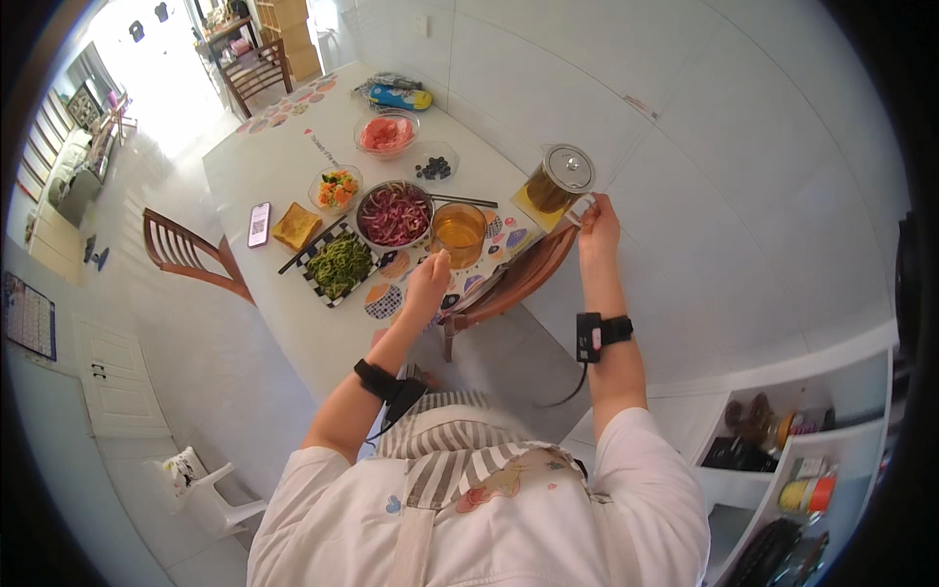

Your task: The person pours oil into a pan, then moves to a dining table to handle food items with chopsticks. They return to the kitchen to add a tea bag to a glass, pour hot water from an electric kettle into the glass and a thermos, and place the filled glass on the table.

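My right hand (601,220) grips the handle of a glass teapot (552,187). The pot has a round metal lid (571,169) and holds amber liquid. A yellow square mat (530,208) shows beneath it at the table's right edge; whether the pot touches it I cannot tell. My left hand (428,282) is closed at the near side of a clear glass cup (460,233) of amber drink, its handle hidden by my fingers. Close by are a bowl of shredded purple cabbage (395,214) and a checkered plate of green noodles (339,265).
Chopsticks (463,200) lie by the cabbage bowl. Toast (296,226), a phone (258,224), diced vegetables (337,188), blueberries (434,168) and a bowl of pink-red food (386,135) stand on the white table (249,172). A wooden chair (524,282) stands against the near edge.
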Tool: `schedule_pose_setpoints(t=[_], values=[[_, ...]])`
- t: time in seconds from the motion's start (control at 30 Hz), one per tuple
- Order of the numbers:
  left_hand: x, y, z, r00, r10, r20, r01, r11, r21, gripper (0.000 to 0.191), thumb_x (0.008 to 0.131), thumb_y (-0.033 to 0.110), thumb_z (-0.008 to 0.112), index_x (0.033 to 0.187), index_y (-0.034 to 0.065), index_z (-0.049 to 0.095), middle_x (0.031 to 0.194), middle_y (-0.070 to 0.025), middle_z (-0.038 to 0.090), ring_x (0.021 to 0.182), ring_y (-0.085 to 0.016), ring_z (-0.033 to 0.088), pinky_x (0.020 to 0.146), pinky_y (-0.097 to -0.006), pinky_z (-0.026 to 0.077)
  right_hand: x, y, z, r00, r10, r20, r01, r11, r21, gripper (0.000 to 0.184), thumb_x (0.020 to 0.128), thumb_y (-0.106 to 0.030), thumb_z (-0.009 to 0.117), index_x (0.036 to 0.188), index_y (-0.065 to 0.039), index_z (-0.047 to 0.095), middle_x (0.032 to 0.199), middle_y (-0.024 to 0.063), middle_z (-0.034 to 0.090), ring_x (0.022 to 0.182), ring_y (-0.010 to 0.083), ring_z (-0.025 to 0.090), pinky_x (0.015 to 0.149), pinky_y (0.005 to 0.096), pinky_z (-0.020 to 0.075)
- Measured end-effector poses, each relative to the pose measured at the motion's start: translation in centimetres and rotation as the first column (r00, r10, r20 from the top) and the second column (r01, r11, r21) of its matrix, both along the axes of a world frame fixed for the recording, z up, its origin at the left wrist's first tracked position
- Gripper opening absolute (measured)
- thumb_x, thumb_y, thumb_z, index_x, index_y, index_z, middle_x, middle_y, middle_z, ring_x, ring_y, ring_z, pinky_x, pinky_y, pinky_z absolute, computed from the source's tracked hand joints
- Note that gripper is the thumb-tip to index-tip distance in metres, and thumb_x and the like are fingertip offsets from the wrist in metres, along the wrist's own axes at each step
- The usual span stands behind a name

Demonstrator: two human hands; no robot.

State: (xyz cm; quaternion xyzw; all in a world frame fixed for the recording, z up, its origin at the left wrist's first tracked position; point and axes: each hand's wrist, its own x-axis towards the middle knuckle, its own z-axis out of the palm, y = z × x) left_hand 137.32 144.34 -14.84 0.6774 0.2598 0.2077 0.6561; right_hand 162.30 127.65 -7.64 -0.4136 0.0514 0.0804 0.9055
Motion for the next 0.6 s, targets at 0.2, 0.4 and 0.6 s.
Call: schedule_pose_setpoints(t=[0.2,0.4,0.6], values=[[11.0,3.4,-5.4,0.996,0.09,0.003,-0.09,0.994,0.059,0.044,0.098,0.036,0.041,0.076,-0.0023,0.048,0.062,-0.0099,0.046,0.059,-0.019,0.043,0.057,-0.0347,0.038,9.7,8.2,-6.7,0.999,-0.025,-0.042,0.019,0.991,-0.131,0.025,0.082,-0.008,0.059,0.062,-0.01,0.044,0.053,-0.0005,0.04,0.043,0.0094,0.035,0.04,0.0233,0.0246],[20.0,5.2,-8.4,0.98,0.199,0.007,-0.198,0.974,0.113,0.042,0.098,0.035,0.041,0.079,-0.0021,0.048,0.064,-0.011,0.043,0.06,-0.021,0.04,0.058,-0.0356,0.037,16.7,13.0,-14.6,0.989,-0.007,-0.146,-0.014,0.989,-0.148,0.025,0.079,-0.007,0.061,0.06,-0.01,0.044,0.054,-0.0013,0.038,0.048,0.0096,0.034,0.046,0.0251,0.0233],[25.2,6.0,-11.5,0.966,0.255,-0.033,-0.252,0.965,0.076,0.039,0.099,0.031,0.04,0.08,-0.0022,0.045,0.066,-0.0087,0.042,0.061,-0.019,0.039,0.059,-0.0335,0.035,20.1,15.4,-19.7,0.974,-0.014,-0.225,-0.028,0.983,-0.18,0.029,0.079,-0.009,0.061,0.059,-0.012,0.041,0.055,-0.0022,0.037,0.049,0.0088,0.034,0.046,0.0246,0.0241]])
